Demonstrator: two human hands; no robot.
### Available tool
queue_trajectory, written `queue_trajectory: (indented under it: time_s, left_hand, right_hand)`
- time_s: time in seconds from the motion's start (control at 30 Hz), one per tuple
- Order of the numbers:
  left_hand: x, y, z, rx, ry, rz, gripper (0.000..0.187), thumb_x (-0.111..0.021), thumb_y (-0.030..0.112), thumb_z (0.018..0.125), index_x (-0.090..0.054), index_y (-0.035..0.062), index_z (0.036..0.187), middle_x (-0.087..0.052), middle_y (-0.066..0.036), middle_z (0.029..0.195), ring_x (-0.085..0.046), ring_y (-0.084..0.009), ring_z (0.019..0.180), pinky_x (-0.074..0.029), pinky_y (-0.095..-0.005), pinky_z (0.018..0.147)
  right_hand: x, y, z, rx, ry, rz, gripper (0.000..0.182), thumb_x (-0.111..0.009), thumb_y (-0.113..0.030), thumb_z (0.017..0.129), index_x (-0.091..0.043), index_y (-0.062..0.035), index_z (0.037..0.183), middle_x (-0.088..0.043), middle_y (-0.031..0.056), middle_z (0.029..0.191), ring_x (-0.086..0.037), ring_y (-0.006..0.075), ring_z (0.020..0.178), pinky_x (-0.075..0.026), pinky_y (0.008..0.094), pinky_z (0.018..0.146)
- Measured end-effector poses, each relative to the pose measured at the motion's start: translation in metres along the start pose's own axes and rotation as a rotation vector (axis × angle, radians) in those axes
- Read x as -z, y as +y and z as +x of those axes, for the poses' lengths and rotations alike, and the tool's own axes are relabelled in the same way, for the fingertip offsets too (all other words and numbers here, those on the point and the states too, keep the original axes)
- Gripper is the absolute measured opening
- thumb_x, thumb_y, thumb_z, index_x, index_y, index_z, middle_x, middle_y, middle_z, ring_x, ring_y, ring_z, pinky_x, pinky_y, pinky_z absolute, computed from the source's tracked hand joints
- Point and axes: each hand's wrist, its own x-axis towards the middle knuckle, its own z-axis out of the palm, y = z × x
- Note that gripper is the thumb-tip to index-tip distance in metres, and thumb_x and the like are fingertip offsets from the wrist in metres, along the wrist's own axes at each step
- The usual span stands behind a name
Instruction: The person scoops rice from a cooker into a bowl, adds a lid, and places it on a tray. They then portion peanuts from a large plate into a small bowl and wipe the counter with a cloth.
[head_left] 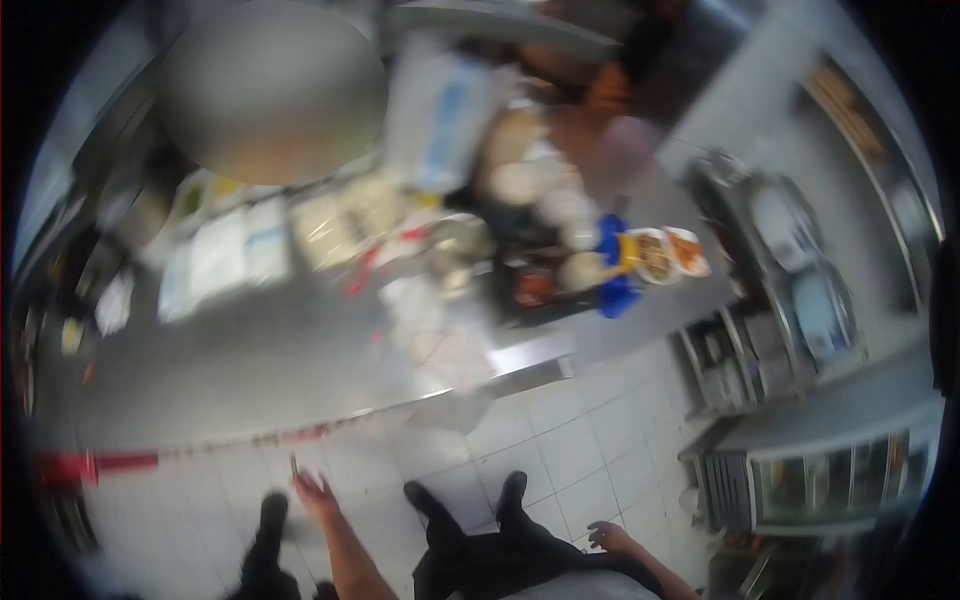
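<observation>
Above glossy square tiles, left hand (318,495), right hand (612,538), both bare, empty.

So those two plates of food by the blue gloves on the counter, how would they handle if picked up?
The plates look shallow and loaded, so food would probably slide if tilted. They sit near the counter edge, so a push might tip them off. Blur hides their material.
</observation>
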Motion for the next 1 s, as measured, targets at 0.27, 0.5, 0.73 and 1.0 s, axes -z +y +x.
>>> queue_trajectory:
  time_s: [0.27, 0.5, 0.73, 1.0]
  left_hand:
    - [-0.145, -0.147, -0.25, -0.138, -1.302, 1.172, 0.02, -0.059, 0.02, 0.084, -0.06, 0.0036, 0.095, -0.06, -0.007, 0.088, -0.057, -0.0154, 0.083, -0.046, -0.0297, 0.072]
    - [-0.459, -0.214, -0.452, -0.437, -1.578, 0.882, 0.014, -0.062, 0.019, 0.08, -0.064, 0.005, 0.08, -0.063, -0.009, 0.077, -0.059, -0.0198, 0.069, -0.046, -0.03, 0.063]
    - [-0.686, -0.262, -0.432, -1.329, -1.113, 1.175, 0.02, -0.061, 0.026, 0.075, -0.064, 0.0064, 0.071, -0.062, -0.015, 0.067, -0.061, -0.0277, 0.069, -0.041, -0.0427, 0.072]
    - [-0.758, -0.315, -0.386, -1.321, -1.001, 1.707, 0.017, -0.062, 0.025, 0.072, -0.066, 0.0092, 0.073, -0.064, -0.012, 0.074, -0.062, -0.0255, 0.078, -0.036, -0.0429, 0.084]
  right_hand:
    - [0.092, 0.033, 0.027, 0.112, 0.053, -0.065, 0.037, -0.054, -0.018, 0.077, -0.056, -0.0015, 0.109, -0.067, 0.0106, 0.082, -0.066, 0.0177, 0.072, -0.05, 0.029, 0.065]
    - [0.213, 0.138, 0.059, 0.136, 0.339, 0.165, 0.035, -0.055, -0.013, 0.077, -0.055, 0.0022, 0.109, -0.065, 0.0158, 0.081, -0.067, 0.0209, 0.069, -0.051, 0.0294, 0.059]
    - [0.298, 0.186, 0.052, -0.026, 0.402, 0.311, 0.035, -0.057, -0.012, 0.075, -0.056, 0.001, 0.107, -0.065, 0.0145, 0.078, -0.067, 0.0198, 0.067, -0.052, 0.0299, 0.063]
    - [0.387, 0.146, 0.124, 0.12, 0.359, 0.538, 0.033, -0.053, -0.008, 0.079, -0.052, 0.0016, 0.111, -0.064, 0.0121, 0.082, -0.066, 0.0188, 0.066, -0.049, 0.0271, 0.049]
